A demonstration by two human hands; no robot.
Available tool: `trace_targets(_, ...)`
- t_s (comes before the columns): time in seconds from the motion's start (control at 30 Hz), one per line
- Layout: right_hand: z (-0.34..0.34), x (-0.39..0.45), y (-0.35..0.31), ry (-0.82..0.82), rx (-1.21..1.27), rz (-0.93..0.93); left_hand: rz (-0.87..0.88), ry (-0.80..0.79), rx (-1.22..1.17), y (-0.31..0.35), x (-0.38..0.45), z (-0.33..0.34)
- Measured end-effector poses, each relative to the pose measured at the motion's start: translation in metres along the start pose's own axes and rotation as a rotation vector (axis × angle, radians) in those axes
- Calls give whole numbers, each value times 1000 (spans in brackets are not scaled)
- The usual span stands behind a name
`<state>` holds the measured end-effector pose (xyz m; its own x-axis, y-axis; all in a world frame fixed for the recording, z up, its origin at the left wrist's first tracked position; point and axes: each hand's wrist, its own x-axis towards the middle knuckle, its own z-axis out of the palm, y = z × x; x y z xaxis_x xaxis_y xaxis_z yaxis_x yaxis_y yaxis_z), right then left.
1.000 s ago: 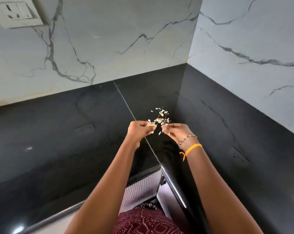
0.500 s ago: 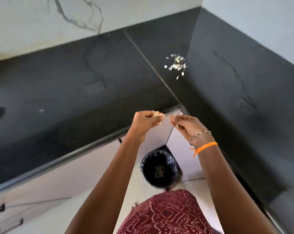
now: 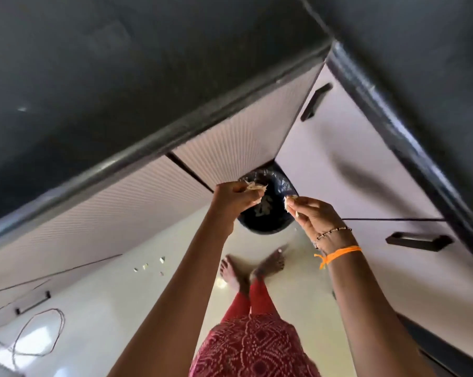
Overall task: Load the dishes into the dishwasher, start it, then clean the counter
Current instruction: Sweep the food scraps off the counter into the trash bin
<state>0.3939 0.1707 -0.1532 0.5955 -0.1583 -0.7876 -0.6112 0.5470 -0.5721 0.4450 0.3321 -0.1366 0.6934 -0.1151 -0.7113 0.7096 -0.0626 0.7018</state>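
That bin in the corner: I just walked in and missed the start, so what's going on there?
A person is clearing scraps by hand. The left hand and right hand each pinch pale scraps in their fingers, held above the dustbin lined with a dark bag, which stands on the floor in the cabinet corner. Some scraps already lie inside the bin, and a few bits lie on the floor.

Pale, flaky food scraps [image 3: 253, 187] sit pinched in the left hand [image 3: 234, 200]; a smaller bit [image 3: 289, 200] is pinched in the right hand [image 3: 315, 214]. Both hover above the black-lined bin [image 3: 279, 183] at the cabinet corner, scraps inside.
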Motion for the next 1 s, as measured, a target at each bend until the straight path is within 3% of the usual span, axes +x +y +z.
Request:
trace_targets(0.17,-37,93,58,66,-98,11,-77,83,63,-88,93,6)
trace_targets(0.33,-61,194,126,100,-525,26,-167,96,70,-175,168,26)
trace_targets(0.43,-72,242,149,127,-709,31,-169,176,224,-218,209,31)
trace_targets(0.53,-76,274,155,157,-816,8,-151,224,314,-233,235,34)
trace_targets(0.73,-82,293,152,85,-1011,-47,-249,86,282,-232,253,29)
trace_targets(0.87,-76,273,143,223,-941,-132,-204,173,174,-221,240,27)
trace_targets(1.0,-66,256,134,322,-901,-236,-185,232,330,-205,226,29)
